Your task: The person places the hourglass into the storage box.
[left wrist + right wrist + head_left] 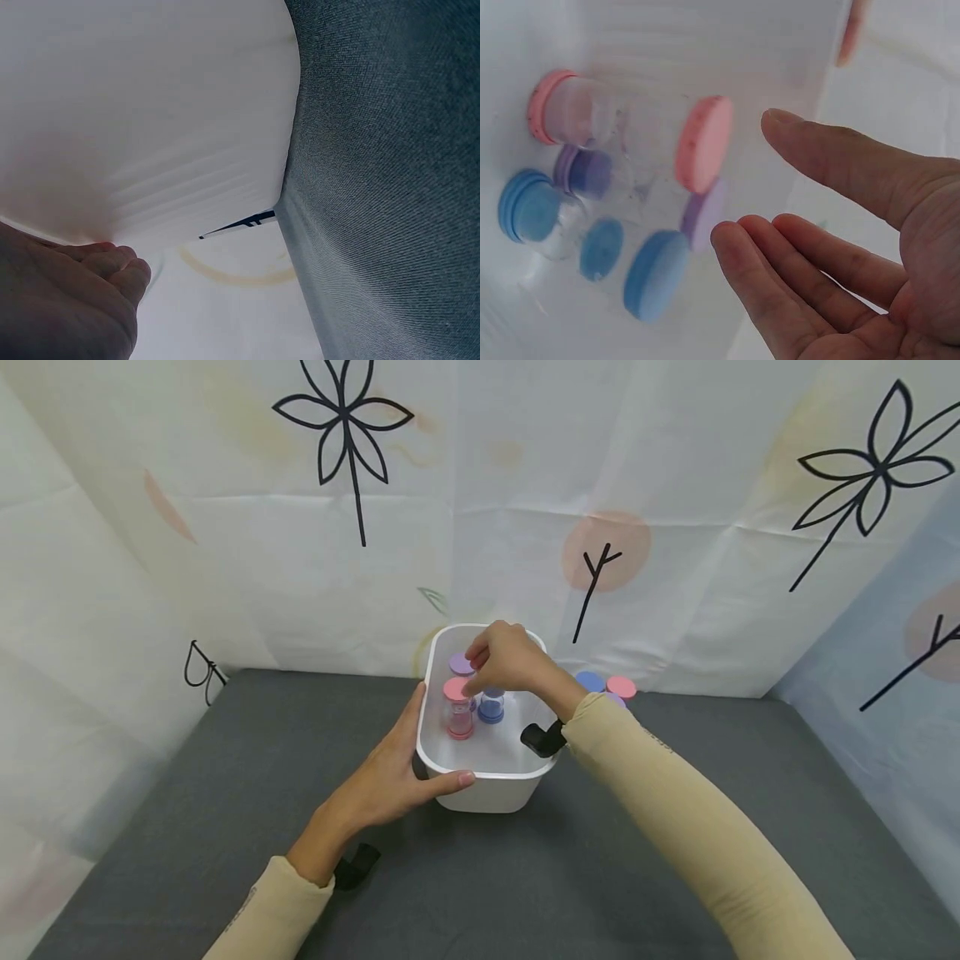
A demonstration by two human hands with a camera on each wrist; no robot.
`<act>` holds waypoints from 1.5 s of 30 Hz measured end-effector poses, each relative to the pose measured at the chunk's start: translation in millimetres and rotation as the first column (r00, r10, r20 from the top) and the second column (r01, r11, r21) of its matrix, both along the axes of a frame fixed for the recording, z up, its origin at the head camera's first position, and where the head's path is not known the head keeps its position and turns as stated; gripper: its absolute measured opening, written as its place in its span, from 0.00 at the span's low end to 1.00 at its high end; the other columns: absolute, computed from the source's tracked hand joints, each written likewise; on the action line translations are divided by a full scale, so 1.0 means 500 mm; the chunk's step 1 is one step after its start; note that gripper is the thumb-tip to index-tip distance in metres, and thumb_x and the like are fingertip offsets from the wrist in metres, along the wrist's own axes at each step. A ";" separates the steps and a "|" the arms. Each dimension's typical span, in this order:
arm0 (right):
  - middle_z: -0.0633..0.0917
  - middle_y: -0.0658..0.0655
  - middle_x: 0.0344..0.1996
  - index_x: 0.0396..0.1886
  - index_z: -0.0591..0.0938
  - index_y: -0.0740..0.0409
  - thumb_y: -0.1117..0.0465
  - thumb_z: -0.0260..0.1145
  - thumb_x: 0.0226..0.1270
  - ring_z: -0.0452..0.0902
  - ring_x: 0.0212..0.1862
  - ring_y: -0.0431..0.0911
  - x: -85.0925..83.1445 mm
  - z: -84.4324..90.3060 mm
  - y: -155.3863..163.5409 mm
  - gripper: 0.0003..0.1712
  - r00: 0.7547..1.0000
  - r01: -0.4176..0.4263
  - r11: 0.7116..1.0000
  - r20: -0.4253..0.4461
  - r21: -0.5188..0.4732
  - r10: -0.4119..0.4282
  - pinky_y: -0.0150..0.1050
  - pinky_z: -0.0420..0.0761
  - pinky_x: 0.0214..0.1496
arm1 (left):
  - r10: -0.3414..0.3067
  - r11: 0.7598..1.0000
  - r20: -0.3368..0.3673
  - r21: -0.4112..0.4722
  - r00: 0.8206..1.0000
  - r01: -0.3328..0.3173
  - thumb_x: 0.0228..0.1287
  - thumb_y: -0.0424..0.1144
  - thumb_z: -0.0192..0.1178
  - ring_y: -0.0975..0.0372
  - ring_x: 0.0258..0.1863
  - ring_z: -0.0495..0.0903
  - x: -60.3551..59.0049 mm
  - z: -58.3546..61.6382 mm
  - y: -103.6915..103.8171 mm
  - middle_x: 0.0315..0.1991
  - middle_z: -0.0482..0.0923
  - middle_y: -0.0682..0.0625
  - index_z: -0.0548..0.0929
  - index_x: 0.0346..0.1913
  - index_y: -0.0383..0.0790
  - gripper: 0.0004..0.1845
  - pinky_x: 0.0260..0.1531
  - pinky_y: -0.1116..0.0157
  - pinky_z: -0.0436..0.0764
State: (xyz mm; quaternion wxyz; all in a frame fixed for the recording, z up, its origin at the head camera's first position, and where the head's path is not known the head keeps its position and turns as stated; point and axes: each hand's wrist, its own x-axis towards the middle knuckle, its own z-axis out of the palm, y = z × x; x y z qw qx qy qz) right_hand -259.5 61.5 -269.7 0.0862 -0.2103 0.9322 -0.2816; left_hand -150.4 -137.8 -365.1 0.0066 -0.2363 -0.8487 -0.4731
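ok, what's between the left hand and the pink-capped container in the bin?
The side wall of the white bin: the head view shows the left hand outside it, the pink-capped container inside.

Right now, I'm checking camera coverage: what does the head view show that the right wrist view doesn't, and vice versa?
Only the head view: the sleeves, plus a blue lid and pink lid outside the bin.
Only the right wrist view: the palm side of the right hand.
Both: that hand, the bin, pink timer, purple timer, blue timer.
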 end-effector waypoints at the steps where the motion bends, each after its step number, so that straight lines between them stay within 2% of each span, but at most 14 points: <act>1: 0.89 0.58 0.44 0.53 0.87 0.65 0.59 0.84 0.48 0.84 0.46 0.47 0.001 0.006 0.006 0.30 1.000 0.001 1.000 0.006 -0.020 -0.001 0.40 0.82 0.50 | -0.002 1.000 0.001 0.001 1.000 0.002 0.57 0.62 0.72 0.58 0.77 0.53 0.000 0.000 0.000 0.81 0.38 0.64 0.31 0.82 0.59 0.66 0.69 0.43 0.60; 8: 0.89 0.58 0.44 0.52 0.87 0.64 0.60 0.84 0.50 0.86 0.47 0.47 0.016 0.044 0.055 0.29 1.000 0.003 0.994 0.015 -0.107 -0.001 0.41 0.83 0.50 | -0.003 1.000 -0.010 0.010 1.000 0.003 0.56 0.62 0.73 0.57 0.78 0.52 0.001 -0.002 -0.001 0.81 0.39 0.61 0.32 0.82 0.57 0.66 0.70 0.43 0.58; 15: 0.88 0.60 0.45 0.53 0.86 0.66 0.60 0.83 0.52 0.86 0.49 0.50 0.048 0.052 0.125 0.28 1.000 0.021 0.988 0.017 -0.152 -0.018 0.44 0.82 0.52 | -0.017 1.000 -0.025 0.019 1.000 0.018 0.56 0.61 0.73 0.60 0.77 0.53 -0.002 0.002 0.001 0.81 0.41 0.63 0.32 0.81 0.66 0.65 0.70 0.44 0.59; 22: 0.87 0.65 0.49 0.56 0.84 0.68 0.60 0.81 0.55 0.85 0.50 0.54 0.073 0.027 0.209 0.30 0.998 0.068 0.974 0.032 -0.215 -0.062 0.47 0.82 0.54 | -0.016 1.000 -0.037 0.021 0.999 0.017 0.56 0.60 0.74 0.66 0.75 0.54 -0.002 -0.001 0.000 0.80 0.43 0.65 0.33 0.81 0.66 0.64 0.70 0.45 0.61; 29: 0.85 0.66 0.53 0.60 0.81 0.68 0.57 0.80 0.58 0.84 0.53 0.55 0.110 -0.006 0.287 0.33 0.987 0.162 0.960 0.021 -0.226 -0.162 0.47 0.82 0.52 | -0.030 0.999 -0.062 0.026 0.998 0.031 0.56 0.59 0.74 0.60 0.76 0.54 -0.004 -0.003 0.001 0.80 0.42 0.64 0.33 0.81 0.65 0.65 0.69 0.44 0.60; 35: 0.85 0.69 0.52 0.60 0.80 0.73 0.57 0.79 0.61 0.84 0.53 0.59 0.132 -0.051 0.333 0.33 0.973 0.219 0.936 -0.016 -0.275 -0.232 0.36 0.82 0.49 | -0.040 0.999 -0.071 0.032 0.997 0.042 0.56 0.58 0.74 0.64 0.75 0.55 -0.006 -0.002 0.001 0.80 0.45 0.61 0.34 0.81 0.65 0.64 0.69 0.44 0.62; 37: 0.85 0.69 0.50 0.59 0.81 0.72 0.57 0.79 0.60 0.84 0.52 0.60 0.138 -0.066 0.341 0.33 0.962 0.250 0.925 -0.034 -0.286 -0.271 0.33 0.83 0.47 | -0.037 0.999 -0.065 0.030 0.997 0.039 0.56 0.58 0.74 0.63 0.75 0.55 -0.005 -0.001 0.001 0.80 0.45 0.61 0.34 0.81 0.65 0.64 0.69 0.44 0.62; 39: 0.86 0.69 0.50 0.59 0.81 0.72 0.56 0.80 0.58 0.85 0.51 0.60 0.144 -0.080 0.347 0.34 0.948 0.282 0.917 -0.068 -0.282 -0.312 0.35 0.83 0.46 | -0.034 0.999 -0.060 0.028 0.998 0.036 0.56 0.59 0.74 0.63 0.75 0.55 -0.004 -0.001 0.001 0.81 0.45 0.59 0.34 0.81 0.66 0.64 0.69 0.44 0.62; 45: 0.87 0.68 0.47 0.57 0.83 0.70 0.49 0.81 0.57 0.86 0.49 0.60 0.154 -0.114 0.355 0.36 0.891 0.388 0.895 -0.158 -0.219 -0.425 0.53 0.83 0.48 | -0.036 0.999 -0.069 0.024 0.997 0.038 0.57 0.58 0.74 0.63 0.76 0.55 -0.004 0.001 0.002 0.80 0.44 0.63 0.34 0.81 0.65 0.64 0.69 0.45 0.61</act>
